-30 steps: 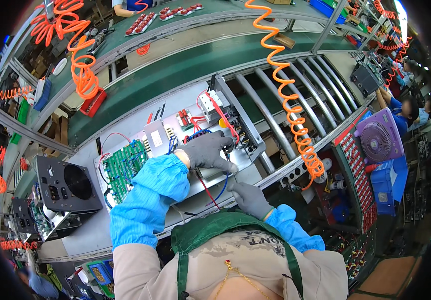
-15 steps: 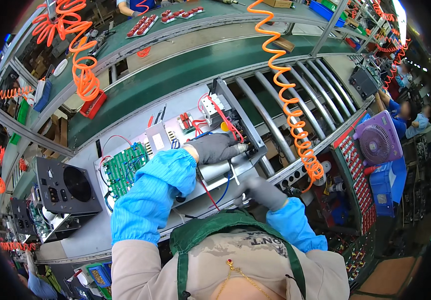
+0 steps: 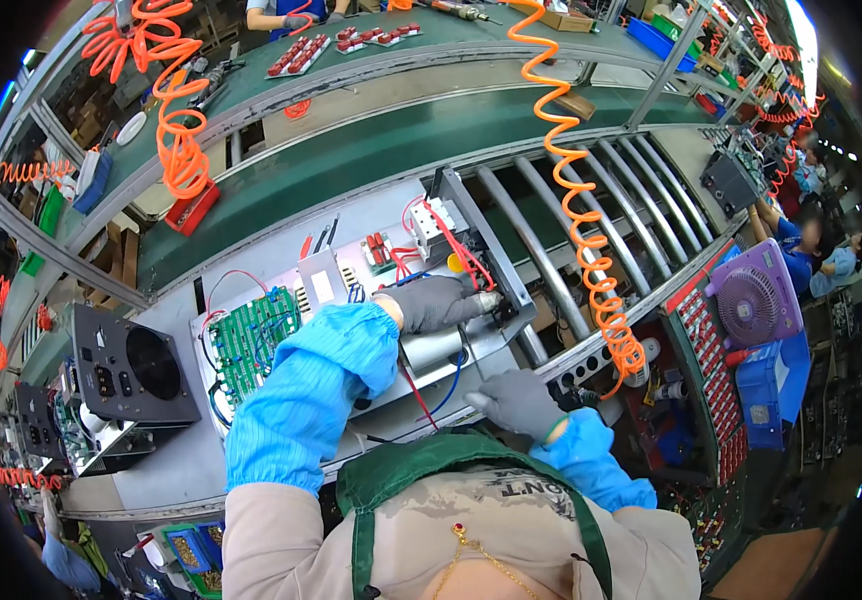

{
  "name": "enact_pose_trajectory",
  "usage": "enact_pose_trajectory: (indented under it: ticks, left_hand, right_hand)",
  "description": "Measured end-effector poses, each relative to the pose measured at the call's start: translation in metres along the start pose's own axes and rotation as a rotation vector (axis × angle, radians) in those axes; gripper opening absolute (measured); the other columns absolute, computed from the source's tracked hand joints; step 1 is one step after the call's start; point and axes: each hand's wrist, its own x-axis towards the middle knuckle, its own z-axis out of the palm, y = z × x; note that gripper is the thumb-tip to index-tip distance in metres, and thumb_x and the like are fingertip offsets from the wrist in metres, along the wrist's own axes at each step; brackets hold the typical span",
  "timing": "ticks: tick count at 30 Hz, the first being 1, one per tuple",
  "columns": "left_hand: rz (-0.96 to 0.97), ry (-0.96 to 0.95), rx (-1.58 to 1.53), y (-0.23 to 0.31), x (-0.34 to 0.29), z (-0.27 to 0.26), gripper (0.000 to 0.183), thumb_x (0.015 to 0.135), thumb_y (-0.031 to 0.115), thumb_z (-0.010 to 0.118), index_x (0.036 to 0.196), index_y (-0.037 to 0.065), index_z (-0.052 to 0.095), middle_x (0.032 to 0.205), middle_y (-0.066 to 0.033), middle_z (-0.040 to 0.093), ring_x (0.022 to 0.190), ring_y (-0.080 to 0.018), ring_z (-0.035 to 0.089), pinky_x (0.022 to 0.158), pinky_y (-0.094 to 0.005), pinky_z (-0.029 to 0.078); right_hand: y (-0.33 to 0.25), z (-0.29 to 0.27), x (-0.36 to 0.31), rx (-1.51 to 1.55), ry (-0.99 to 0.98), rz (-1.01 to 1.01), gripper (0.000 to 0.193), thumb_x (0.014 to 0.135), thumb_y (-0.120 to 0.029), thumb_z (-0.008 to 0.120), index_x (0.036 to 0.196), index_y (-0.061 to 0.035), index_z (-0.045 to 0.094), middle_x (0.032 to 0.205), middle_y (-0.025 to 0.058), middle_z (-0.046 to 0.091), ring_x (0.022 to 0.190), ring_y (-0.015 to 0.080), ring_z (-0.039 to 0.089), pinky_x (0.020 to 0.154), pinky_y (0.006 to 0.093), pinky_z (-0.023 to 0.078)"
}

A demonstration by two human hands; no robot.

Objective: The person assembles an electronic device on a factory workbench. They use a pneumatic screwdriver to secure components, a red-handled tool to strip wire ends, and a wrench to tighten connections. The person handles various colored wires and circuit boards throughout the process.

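Note:
An opened electrical unit lies on the bench, with a green circuit board (image 3: 253, 342), a metal-cased block (image 3: 324, 280), a silver cylinder (image 3: 433, 349) and an upright black end panel (image 3: 488, 250). My left hand (image 3: 438, 303), in a grey glove, reaches over the cylinder to the inner face of the panel. Its fingers are drawn together there, and what they pinch is hidden. Red wires (image 3: 451, 228) run down close to those fingertips. My right hand (image 3: 523, 402), also gloved, is curled at the bench's front edge, near a blue wire (image 3: 454, 385); whatever it holds cannot be made out.
Another unit with a black fan panel (image 3: 138, 365) stands at left. Metal rollers (image 3: 531, 225) extend behind the right side, where an orange coiled hose (image 3: 591, 262) hangs. A purple fan (image 3: 754, 292) and blue bin (image 3: 766, 385) are at right. A green conveyor (image 3: 351, 150) runs behind.
My right hand, blurred before, has shifted slightly down and now shows sharply with curled fingers. My left hand stays at the black panel. The whole view has shifted a little.

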Motion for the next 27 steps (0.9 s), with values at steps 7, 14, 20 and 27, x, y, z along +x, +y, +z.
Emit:
enact_pose_trajectory:
  ticks: [7, 14, 20, 27]
  left_hand:
    - [-0.033, 0.001, -0.001, -0.01, 0.0, 0.005, 0.078, 0.092, 0.065, 0.022, 0.083, -0.001, 0.063, 0.08, -0.0207, 0.061, 0.08, -0.0375, 0.058, 0.076, -0.0431, 0.045]
    - [-0.047, -0.028, 0.017, 0.007, -0.002, -0.003, 0.078, 0.092, 0.066, 0.021, 0.085, 0.001, 0.065, 0.081, -0.0212, 0.062, 0.081, -0.0376, 0.059, 0.077, -0.0427, 0.046]
    - [-0.027, -0.008, -0.001, -0.001, -0.001, 0.002, 0.08, 0.091, 0.067, 0.021, 0.083, -0.001, 0.063, 0.079, -0.0219, 0.06, 0.077, -0.0376, 0.058, 0.076, -0.0424, 0.046]
    - [-0.07, -0.012, 0.014, -0.001, -0.002, 0.005, 0.082, 0.09, 0.069, 0.021, 0.087, -0.001, 0.064, 0.083, -0.0222, 0.062, 0.083, -0.0371, 0.059, 0.08, -0.0426, 0.046]
  right_hand:
    - [-0.035, -0.02, -0.005, 0.048, -0.022, 0.058, 0.031, 0.09, -0.032, 0.054, 0.083, -0.0031, 0.064, 0.076, 0.008, 0.066, 0.073, 0.0209, 0.064, 0.071, 0.0332, 0.05]
    - [-0.033, -0.028, -0.003, 0.74, 0.025, -0.077, 0.038, 0.089, -0.037, 0.052, 0.086, -0.001, 0.063, 0.074, 0.0122, 0.065, 0.068, 0.0195, 0.064, 0.064, 0.0317, 0.051]
    - [-0.03, -0.023, 0.006, 0.621, 0.04, -0.186, 0.025, 0.091, -0.018, 0.049, 0.08, 0.0003, 0.061, 0.075, 0.0108, 0.066, 0.073, 0.0206, 0.065, 0.067, 0.034, 0.051]
    - [-0.026, -0.02, 0.008, 0.832, 0.063, -0.024, 0.042, 0.093, -0.034, 0.044, 0.081, 0.0021, 0.062, 0.078, 0.0149, 0.065, 0.077, 0.0233, 0.064, 0.07, 0.0355, 0.05]
